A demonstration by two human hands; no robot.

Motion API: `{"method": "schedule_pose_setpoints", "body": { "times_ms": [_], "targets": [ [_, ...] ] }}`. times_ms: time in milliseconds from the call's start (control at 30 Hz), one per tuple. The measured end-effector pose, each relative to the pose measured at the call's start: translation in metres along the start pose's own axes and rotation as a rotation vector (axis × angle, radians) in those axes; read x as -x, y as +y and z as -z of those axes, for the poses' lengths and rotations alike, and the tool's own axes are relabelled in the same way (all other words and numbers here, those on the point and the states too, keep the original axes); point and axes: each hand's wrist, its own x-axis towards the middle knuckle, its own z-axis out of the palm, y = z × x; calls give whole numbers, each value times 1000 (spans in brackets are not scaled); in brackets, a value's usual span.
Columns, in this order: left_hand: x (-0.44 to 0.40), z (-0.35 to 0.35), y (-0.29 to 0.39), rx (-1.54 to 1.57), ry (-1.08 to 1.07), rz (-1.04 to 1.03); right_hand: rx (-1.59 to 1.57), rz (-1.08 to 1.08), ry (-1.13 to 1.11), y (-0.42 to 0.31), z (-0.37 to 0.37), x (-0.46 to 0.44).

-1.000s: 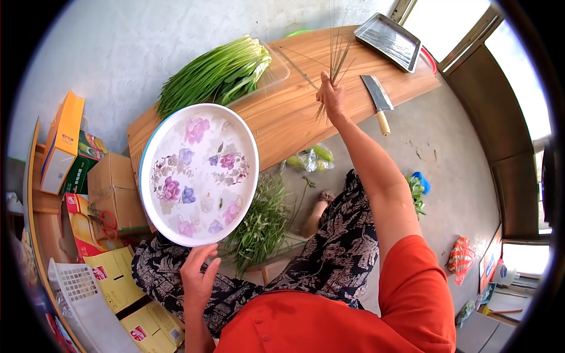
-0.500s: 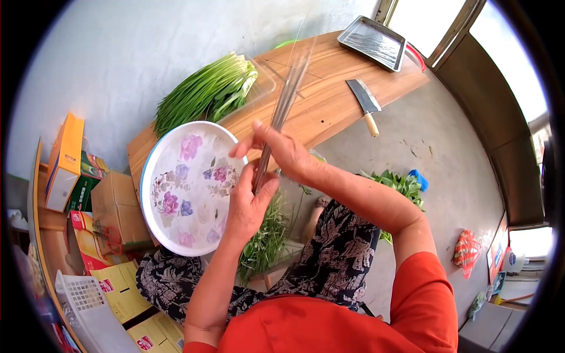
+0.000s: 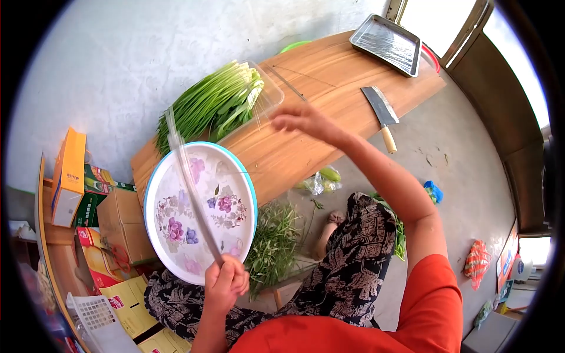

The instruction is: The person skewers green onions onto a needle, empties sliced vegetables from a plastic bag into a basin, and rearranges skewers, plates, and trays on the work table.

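My left hand (image 3: 226, 279) is closed around one end of a bundle of long thin skewers (image 3: 200, 215). The bundle slants up and left across a white flowered basin (image 3: 168, 250) with a blue rim, and its far end is blurred by motion. Above the wooden table (image 3: 329, 76), my right hand (image 3: 303, 122) reaches left with loosely bent fingers, and I make out nothing held in them. Close to that hand lie green garlic chives (image 3: 206, 103) on a clear plastic tray (image 3: 269, 91). A few thin skewers (image 3: 285, 82) rest on the tabletop behind it.
Toward the table's right end are a cleaver (image 3: 379, 106) and a metal tray (image 3: 388, 44). Loose greens (image 3: 273, 238) lie below the basin. Cardboard boxes (image 3: 123, 220) and red-handled scissors (image 3: 120, 257) are at left. A striped bag (image 3: 475, 263) sits on the floor.
My hands have moved apart. The left hand has come down and left with the skewers, which now swing over the basin. My right hand has let go and moved up over the table.
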Motion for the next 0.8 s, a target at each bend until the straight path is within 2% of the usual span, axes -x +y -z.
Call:
{"method": "schedule_pose_setpoints", "body": {
  "times_ms": [33, 67, 100, 133, 200, 300, 367, 500, 600, 667, 700, 800],
  "targets": [
    [7, 6, 1, 3, 20, -12, 252, 44, 255, 46, 27, -20],
    [11, 12, 2, 6, 42, -25, 447, -10, 457, 73, 51, -25],
    [13, 16, 3, 5, 51, -21, 610, -144, 471, 100, 79, -34],
    [17, 19, 3, 52, 98, -22, 733, -142, 579, 151, 107, -44],
    [19, 26, 1, 102, 162, -14, 843, -348, 550, 163, 131, -47],
    [14, 34, -4, 42, 240, -16, 830, -402, 597, 185, 145, -62],
    [10, 32, -6, 62, 263, 0, 878, -513, 592, 192, 151, -73],
    [3, 31, -10, 73, 266, 13, 970, -550, 616, 191, 146, -91],
    [0, 31, -11, 69, 248, 16, 1007, -608, 517, 151, 121, -96],
    [-2, 29, -12, 42, 228, 4, 1142, -576, 352, 135, 96, -102],
    [-3, 28, -12, 42, 229, 3, 1216, -547, 343, 134, 86, -103],
    [-1, 27, -11, 35, 222, -4, 1124, -644, 389, 143, 82, -118]
  ]
}}
